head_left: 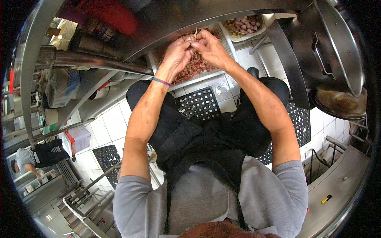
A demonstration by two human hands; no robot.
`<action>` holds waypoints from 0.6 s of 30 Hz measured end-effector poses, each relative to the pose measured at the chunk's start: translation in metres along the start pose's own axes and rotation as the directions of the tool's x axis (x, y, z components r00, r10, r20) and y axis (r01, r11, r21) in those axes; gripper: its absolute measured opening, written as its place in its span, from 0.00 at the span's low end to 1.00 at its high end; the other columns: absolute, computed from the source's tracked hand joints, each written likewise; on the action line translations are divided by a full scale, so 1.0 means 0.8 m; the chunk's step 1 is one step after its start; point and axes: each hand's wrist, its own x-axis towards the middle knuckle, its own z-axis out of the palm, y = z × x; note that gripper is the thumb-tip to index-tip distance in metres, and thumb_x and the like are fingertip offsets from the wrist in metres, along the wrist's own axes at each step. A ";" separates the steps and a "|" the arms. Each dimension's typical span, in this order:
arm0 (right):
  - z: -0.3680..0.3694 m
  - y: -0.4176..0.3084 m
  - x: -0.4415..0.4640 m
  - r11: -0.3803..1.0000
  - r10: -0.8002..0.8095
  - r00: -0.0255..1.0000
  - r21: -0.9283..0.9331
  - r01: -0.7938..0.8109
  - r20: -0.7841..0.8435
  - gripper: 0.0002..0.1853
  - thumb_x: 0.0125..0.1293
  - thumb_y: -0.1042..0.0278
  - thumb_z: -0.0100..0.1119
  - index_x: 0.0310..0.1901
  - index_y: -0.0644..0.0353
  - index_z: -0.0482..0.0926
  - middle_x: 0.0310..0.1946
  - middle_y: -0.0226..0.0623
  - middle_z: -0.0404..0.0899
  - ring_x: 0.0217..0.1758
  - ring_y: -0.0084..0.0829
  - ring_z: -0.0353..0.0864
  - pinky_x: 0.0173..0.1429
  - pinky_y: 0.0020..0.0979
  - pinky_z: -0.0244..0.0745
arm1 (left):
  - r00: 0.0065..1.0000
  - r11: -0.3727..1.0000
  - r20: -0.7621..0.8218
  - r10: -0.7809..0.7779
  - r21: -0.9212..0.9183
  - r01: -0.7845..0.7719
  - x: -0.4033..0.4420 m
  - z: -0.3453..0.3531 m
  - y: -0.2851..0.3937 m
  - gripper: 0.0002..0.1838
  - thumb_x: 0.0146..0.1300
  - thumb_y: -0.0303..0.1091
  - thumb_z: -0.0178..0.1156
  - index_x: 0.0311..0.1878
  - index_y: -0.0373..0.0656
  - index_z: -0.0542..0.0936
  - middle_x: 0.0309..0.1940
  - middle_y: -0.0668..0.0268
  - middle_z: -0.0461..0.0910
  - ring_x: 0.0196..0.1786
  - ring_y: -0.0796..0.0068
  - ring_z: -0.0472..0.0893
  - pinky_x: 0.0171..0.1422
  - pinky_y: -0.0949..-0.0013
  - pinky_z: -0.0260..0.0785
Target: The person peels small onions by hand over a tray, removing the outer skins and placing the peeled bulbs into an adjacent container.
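Both my hands meet above a white crate (200, 81) filled with reddish shallot-like pieces and skins (197, 68). My left hand (177, 52), with a coloured band at the wrist, has thumb and fingers pinched together. My right hand (211, 48) is closed against it, its fingertips touching those of my left. Between the fingertips is a small bulb-like piece (193, 39) with a dry stalk pointing up. A small greyish thing shows at the fingertips, too small to name.
A bowl of peeled purplish bulbs (246, 25) stands beyond the crate at right. Large steel pots (327, 51) are at right, a steel shelf edge (158, 35) above. Perforated black mats (199, 104) lie on white tiles. Another person (27, 158) stands far left.
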 end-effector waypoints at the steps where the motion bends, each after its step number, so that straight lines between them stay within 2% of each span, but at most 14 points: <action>1: -0.002 -0.006 -0.001 1.000 -0.012 1.000 0.027 0.012 0.010 0.10 0.68 0.67 0.57 0.46 0.64 0.73 0.30 0.34 0.77 0.34 0.23 0.75 0.39 0.29 0.72 | 1.000 1.000 0.018 0.002 -0.003 -0.002 -0.002 0.003 0.002 0.10 0.71 0.23 0.45 0.51 0.30 0.71 0.49 0.55 0.75 0.52 0.66 0.77 0.59 0.66 0.72; 5: -0.003 0.003 0.001 0.988 -0.115 0.993 0.106 0.112 0.029 0.08 0.69 0.69 0.56 0.45 0.63 0.74 0.31 0.33 0.78 0.36 0.22 0.77 0.41 0.27 0.73 | 0.999 0.999 0.041 -0.034 0.001 0.034 -0.001 -0.001 0.006 0.09 0.70 0.23 0.47 0.50 0.32 0.72 0.47 0.56 0.77 0.51 0.66 0.77 0.58 0.67 0.72; 10: -0.008 0.002 0.001 0.992 -0.083 0.993 0.105 0.074 0.082 0.09 0.68 0.69 0.57 0.45 0.63 0.74 0.33 0.33 0.79 0.39 0.22 0.78 0.45 0.28 0.75 | 0.996 0.999 0.077 -0.048 -0.009 0.049 0.001 -0.013 0.008 0.08 0.71 0.27 0.49 0.48 0.34 0.74 0.43 0.62 0.78 0.45 0.71 0.78 0.52 0.70 0.74; 13: -0.010 0.001 0.000 0.989 -0.075 0.992 0.133 0.061 0.104 0.09 0.68 0.69 0.58 0.46 0.63 0.74 0.34 0.34 0.79 0.40 0.22 0.77 0.46 0.28 0.74 | 0.988 0.991 0.086 -0.126 -0.025 0.128 -0.001 -0.018 0.012 0.09 0.72 0.30 0.50 0.48 0.36 0.74 0.42 0.64 0.77 0.42 0.75 0.77 0.48 0.73 0.74; 16: -0.009 0.000 -0.003 0.989 -0.082 0.992 0.134 0.069 0.093 0.10 0.68 0.69 0.58 0.46 0.64 0.75 0.35 0.34 0.79 0.40 0.22 0.77 0.45 0.27 0.73 | 0.958 0.968 0.205 -0.201 -0.111 0.227 -0.001 -0.027 0.012 0.09 0.73 0.31 0.49 0.49 0.38 0.74 0.42 0.63 0.77 0.41 0.75 0.76 0.45 0.74 0.73; 18: -0.008 0.003 -0.003 0.991 -0.073 0.994 0.117 0.063 0.077 0.09 0.68 0.69 0.58 0.46 0.64 0.75 0.35 0.33 0.79 0.39 0.22 0.76 0.44 0.27 0.73 | 0.979 0.985 0.141 -0.149 -0.071 0.160 0.001 -0.027 0.003 0.09 0.73 0.31 0.49 0.49 0.38 0.74 0.42 0.63 0.77 0.41 0.75 0.76 0.45 0.74 0.73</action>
